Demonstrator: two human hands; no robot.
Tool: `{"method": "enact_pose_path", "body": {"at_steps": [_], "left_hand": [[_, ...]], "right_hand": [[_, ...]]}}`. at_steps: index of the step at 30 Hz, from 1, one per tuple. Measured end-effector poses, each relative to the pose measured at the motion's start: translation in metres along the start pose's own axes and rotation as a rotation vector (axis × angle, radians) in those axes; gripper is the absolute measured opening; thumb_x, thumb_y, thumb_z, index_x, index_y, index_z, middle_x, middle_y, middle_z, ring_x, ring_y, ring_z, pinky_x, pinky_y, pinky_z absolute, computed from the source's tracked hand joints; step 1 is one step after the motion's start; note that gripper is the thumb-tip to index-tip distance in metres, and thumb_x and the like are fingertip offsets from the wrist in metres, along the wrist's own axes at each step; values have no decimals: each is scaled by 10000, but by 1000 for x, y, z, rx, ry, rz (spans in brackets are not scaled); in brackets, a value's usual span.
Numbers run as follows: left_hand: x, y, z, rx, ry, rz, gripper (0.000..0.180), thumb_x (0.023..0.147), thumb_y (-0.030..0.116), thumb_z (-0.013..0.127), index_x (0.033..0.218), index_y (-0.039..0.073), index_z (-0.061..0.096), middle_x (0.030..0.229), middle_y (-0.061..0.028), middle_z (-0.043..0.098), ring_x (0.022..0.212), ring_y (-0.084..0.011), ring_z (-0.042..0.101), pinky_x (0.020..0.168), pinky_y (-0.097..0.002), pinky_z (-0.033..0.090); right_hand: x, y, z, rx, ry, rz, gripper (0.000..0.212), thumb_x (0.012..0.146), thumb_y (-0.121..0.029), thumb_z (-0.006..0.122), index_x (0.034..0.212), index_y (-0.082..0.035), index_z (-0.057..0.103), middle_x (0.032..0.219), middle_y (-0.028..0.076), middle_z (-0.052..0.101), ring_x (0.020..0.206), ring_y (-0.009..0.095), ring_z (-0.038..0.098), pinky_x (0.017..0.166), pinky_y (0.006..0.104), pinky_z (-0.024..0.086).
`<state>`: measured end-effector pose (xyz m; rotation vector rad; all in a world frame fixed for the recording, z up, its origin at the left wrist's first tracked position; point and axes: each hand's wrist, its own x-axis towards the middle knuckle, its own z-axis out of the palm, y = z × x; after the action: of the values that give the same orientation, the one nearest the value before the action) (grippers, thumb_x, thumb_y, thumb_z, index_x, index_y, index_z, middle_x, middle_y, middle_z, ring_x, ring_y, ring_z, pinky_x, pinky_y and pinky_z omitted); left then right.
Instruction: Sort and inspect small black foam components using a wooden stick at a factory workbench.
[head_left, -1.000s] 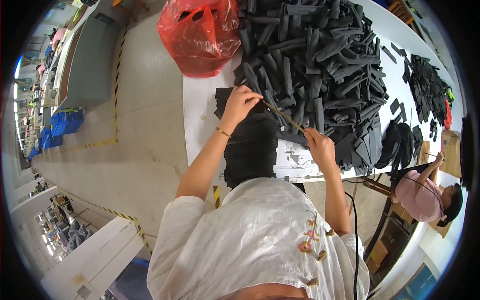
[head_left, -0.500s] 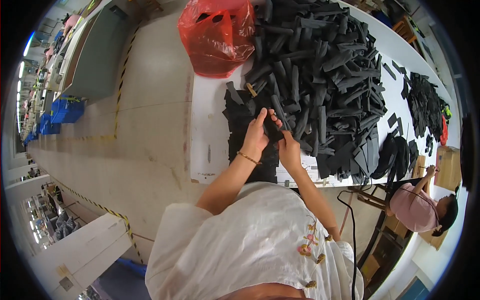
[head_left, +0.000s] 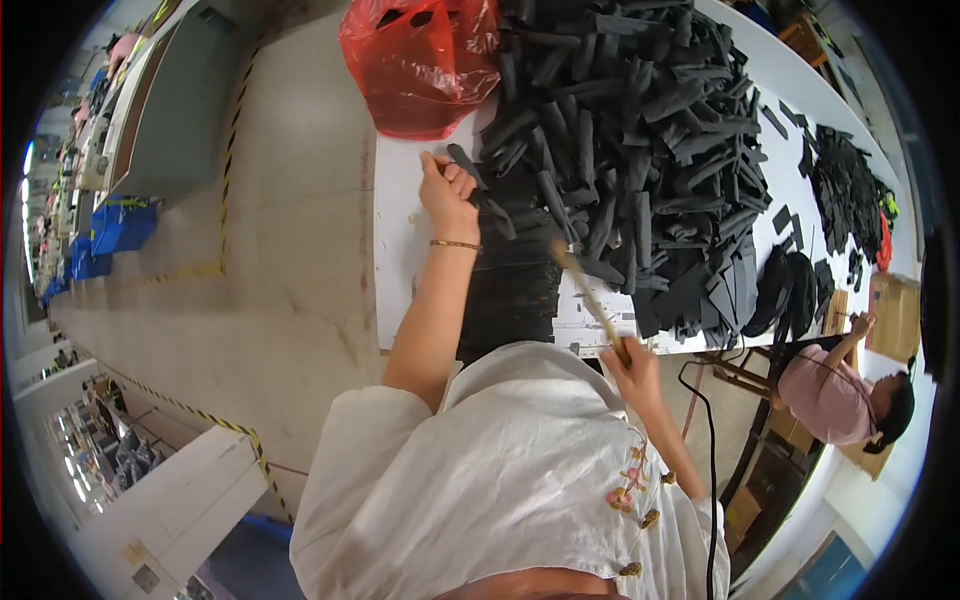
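A long-handled brush (head_left: 594, 304) with a wooden handle and a blurred pale tip is in my right hand (head_left: 632, 368), closed round its near end at the table's front edge. Its tip points away from me, over the right side of a layer of overlapping black strips (head_left: 510, 295). My left hand (head_left: 450, 192) is curled closed at the far left edge of that layer, beside a loose black strip (head_left: 464, 164). Whether anything is inside its fingers is hidden. Another black strip (head_left: 496, 216) lies just right of the left wrist.
A large heap of rolled black pieces (head_left: 640, 140) covers the middle of the white table (head_left: 395, 240). A red plastic bag (head_left: 425, 70) stands at the far left. Flat black pieces (head_left: 690, 295) lie front right. A person in pink (head_left: 825, 395) sits at the right.
Both hands were together on a black piece over the layer. They have parted: the left moved up and left, the right came back toward me and now holds the brush.
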<state>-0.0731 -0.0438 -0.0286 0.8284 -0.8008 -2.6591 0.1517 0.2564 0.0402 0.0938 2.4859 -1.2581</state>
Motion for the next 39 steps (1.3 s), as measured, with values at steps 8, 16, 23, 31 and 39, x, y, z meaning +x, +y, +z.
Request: {"method": "enact_pose_path", "body": {"at_steps": [8, 16, 23, 31, 39], "left_hand": [[-60, -75, 12, -38, 125, -321, 309, 992, 333, 490, 817, 88, 561, 614, 18, 464, 502, -93, 425, 485, -227, 362], [-98, -50, 25, 830, -796, -606, 329, 970, 315, 525, 872, 4, 566, 644, -3, 507, 512, -86, 501, 488, -233, 415], [-132, -43, 52, 758, -795, -304, 325, 1000, 240, 398, 738, 57, 457, 593, -42, 523, 444, -101, 473, 436, -240, 385], [15, -27, -24, 1406, 131, 287, 383, 887, 376, 621, 813, 1, 617, 718, -109, 639, 697, -243, 621, 666, -358, 488], [60, -42, -18, 1431, -37, 530, 249, 801, 252, 738, 852, 13, 687, 761, -62, 668, 680, -124, 608, 654, -271, 488]], "right_hand": [[130, -44, 53, 508, 319, -272, 137, 923, -96, 627, 1019, -7, 587, 770, -47, 511, 681, 39, 429, 612, 182, 379], [164, -52, 13, 347, 406, -300, 112, 900, -70, 628, 890, 15, 556, 745, 25, 476, 656, 94, 422, 580, 241, 356], [227, -100, -37, 437, 852, -380, 131, 980, -112, 509, 871, -42, 491, 725, -8, 442, 634, 76, 405, 571, 227, 352], [338, -77, -223, 663, 997, -321, 208, 899, -214, 656, 877, -8, 634, 666, 8, 553, 572, 60, 482, 491, 201, 329], [284, 1, -137, 330, 1001, -206, 241, 950, -208, 590, 1059, 7, 612, 786, -29, 553, 627, 32, 434, 552, 193, 354]]}}
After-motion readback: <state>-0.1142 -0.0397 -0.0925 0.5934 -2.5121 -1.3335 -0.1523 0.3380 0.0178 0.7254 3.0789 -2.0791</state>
